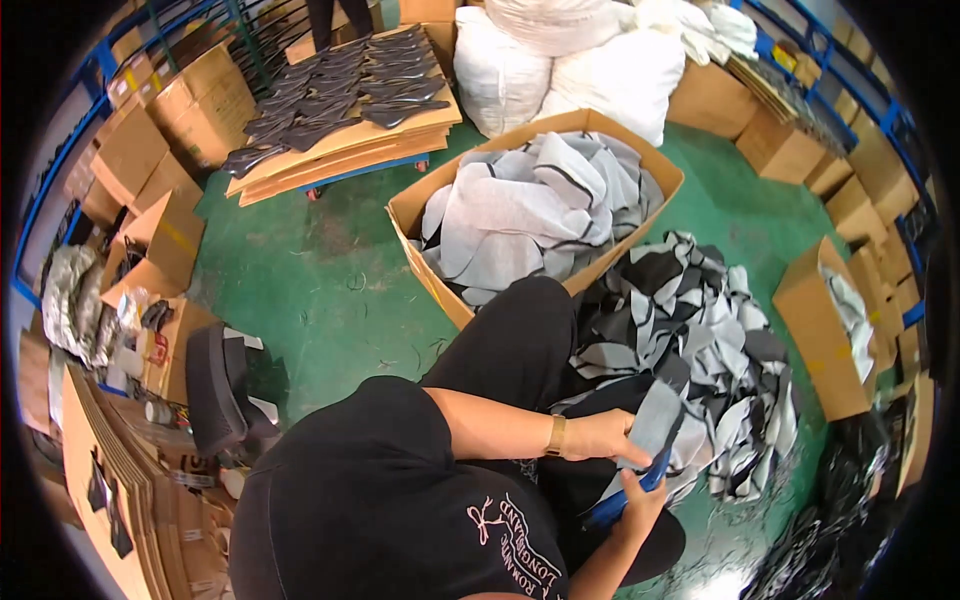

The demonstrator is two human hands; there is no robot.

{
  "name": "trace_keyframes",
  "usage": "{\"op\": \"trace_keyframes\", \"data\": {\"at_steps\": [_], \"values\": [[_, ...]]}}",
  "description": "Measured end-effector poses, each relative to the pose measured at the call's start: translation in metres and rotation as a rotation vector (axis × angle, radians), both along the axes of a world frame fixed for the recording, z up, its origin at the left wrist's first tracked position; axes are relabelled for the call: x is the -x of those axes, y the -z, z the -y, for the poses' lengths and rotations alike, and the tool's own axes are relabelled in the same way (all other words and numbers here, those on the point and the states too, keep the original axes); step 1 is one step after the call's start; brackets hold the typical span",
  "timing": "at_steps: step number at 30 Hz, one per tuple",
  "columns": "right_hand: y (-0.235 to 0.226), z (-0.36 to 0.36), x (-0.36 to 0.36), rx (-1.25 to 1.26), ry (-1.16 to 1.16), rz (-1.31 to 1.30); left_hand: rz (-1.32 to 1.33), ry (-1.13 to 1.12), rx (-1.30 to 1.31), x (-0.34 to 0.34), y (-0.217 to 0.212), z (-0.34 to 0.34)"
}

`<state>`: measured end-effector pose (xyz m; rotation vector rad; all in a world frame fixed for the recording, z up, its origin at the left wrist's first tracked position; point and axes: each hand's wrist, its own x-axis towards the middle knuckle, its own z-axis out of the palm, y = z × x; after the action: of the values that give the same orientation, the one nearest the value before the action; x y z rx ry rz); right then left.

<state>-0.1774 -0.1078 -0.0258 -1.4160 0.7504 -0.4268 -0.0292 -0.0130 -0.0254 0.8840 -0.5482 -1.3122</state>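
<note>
My left hand (603, 437), with a gold watch on its wrist, pinches a grey fabric piece (656, 418) with a dark edge. Close below it, my right hand (641, 503) is closed round a long blue tool (604, 513). The tool runs slantwise past both sides of that hand, its upper end against the fabric; its exact kind is hard to make out. Beyond the hands, a heap of grey and black fabric pieces (690, 330) spreads over the floor, reaching close to my right leg.
Ahead stands a large open cardboard box (410, 243) full of grey fabric. Behind it are white sacks (610, 85). Black pieces lie in rows on a cardboard-stacked cart (345, 150). A smaller carton (810, 335) is at right, near black plastic (850, 470). Boxes line both sides.
</note>
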Motion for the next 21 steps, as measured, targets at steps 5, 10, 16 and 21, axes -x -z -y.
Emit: {"op": "trace_keyframes", "data": {"at_steps": [5,10,16,21], "values": [[-0.016,-0.013,-0.005,0.039,-0.145,-0.049,0.298,0.027,0.015,-0.014,-0.014,-0.028],[-0.023,-0.018,-0.007,0.055,-0.223,-0.079,0.485,0.138,0.068,-0.022,-0.023,-0.044],[-0.042,-0.02,-0.002,0.162,-0.251,-0.04,0.241,0.101,0.081,-0.015,-0.025,-0.046],[-0.041,-0.008,0.009,0.191,-0.107,-0.122,0.119,-0.073,0.093,-0.02,-0.019,-0.049]]}}
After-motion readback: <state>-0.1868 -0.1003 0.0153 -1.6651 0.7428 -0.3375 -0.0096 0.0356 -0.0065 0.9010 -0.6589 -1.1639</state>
